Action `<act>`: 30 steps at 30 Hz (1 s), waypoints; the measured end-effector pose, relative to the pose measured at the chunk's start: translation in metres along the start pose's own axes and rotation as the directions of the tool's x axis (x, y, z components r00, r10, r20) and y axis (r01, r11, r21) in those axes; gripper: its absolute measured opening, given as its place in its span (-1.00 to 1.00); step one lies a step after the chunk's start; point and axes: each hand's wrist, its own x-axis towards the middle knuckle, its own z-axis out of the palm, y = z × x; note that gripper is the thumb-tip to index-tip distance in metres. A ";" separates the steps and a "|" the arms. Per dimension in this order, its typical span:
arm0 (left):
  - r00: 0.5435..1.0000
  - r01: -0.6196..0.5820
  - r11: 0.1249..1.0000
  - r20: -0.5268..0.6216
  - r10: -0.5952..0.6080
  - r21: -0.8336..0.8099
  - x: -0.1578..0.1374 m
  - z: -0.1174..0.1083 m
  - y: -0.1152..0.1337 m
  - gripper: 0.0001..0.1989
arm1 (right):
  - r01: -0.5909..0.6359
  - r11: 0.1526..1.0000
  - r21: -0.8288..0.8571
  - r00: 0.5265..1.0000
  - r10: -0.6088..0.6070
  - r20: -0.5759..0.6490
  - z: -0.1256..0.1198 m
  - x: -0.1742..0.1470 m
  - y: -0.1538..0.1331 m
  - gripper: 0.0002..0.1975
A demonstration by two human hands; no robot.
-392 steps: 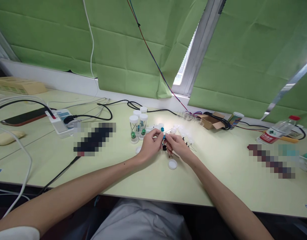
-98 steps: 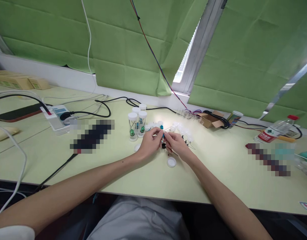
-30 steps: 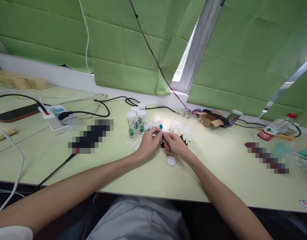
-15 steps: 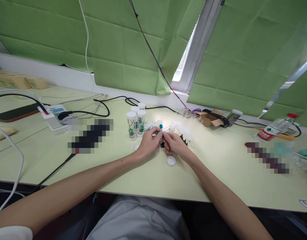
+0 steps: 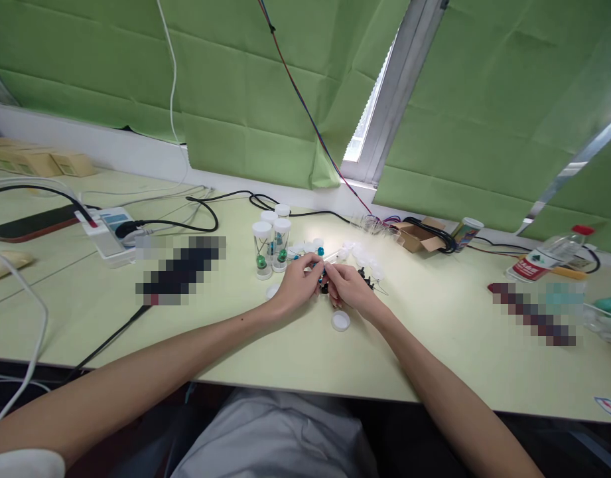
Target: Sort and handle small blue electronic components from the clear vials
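Note:
My left hand and my right hand meet over the table. Both are closed, fingertips pinched together on a small blue-green part, mostly covered by the fingers. Clear tubes with white caps stand upright just left of my left hand, green and blue pieces inside them. A round white cap lies in front of my right hand. Small black parts with thin wires are scattered to its right, and translucent white caps lie behind it. Another blue piece is beyond my fingertips.
A power strip with cables sits at the left, near a blurred dark object. Toward the back right are an open cardboard box and a canister. A plastic bottle lies tilted farther right. The table's front edge runs below my forearms.
Almost nothing differs. Both hands keep their places, with only a slight shift of the fingers around the small part.

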 end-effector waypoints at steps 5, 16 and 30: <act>1.000 0.004 1.000 -0.004 -0.004 0.011 0.000 0.000 0.000 -0.83 | -0.001 1.000 -0.001 1.000 0.001 0.006 0.000 0.000 0.001 -0.51; 1.000 0.006 1.000 0.004 -0.006 0.028 0.000 0.000 0.001 -0.81 | -0.011 1.000 -0.024 1.000 0.012 0.005 0.000 -0.001 -0.001 -0.55; 0.999 -0.006 0.996 0.036 0.003 0.087 0.003 -0.002 -0.007 -0.82 | 0.012 0.983 -0.183 0.999 -0.019 -0.036 0.000 -0.001 -0.002 -0.53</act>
